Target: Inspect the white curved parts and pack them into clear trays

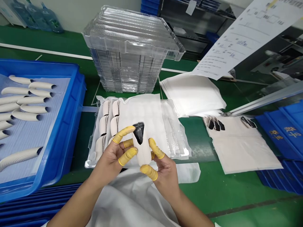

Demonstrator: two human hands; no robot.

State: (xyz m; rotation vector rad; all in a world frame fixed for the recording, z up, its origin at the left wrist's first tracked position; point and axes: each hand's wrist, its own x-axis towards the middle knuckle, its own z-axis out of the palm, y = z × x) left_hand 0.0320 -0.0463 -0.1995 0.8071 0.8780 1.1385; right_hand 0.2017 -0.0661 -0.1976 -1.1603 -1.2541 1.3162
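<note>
In the head view, the left hand and right hand grip a white black-tipped moulded piece between them with yellow finger cots, a clear plastic tray just beyond the hands, a blue crate to their left

I log the left hand and right hand together gripping a white curved piece, its black tip pointing away from me. Yellow finger cots cover the fingertips. The hands hover over a clear plastic tray holding similar white pieces, partly under a white sheet. Left of it, a blue tray carries more black-tipped pieces on a pale liner. Ahead stands a stack of clear trays. To the right lie folded white sheets and a pale pad with black-tipped items, on the green surface.
</note>
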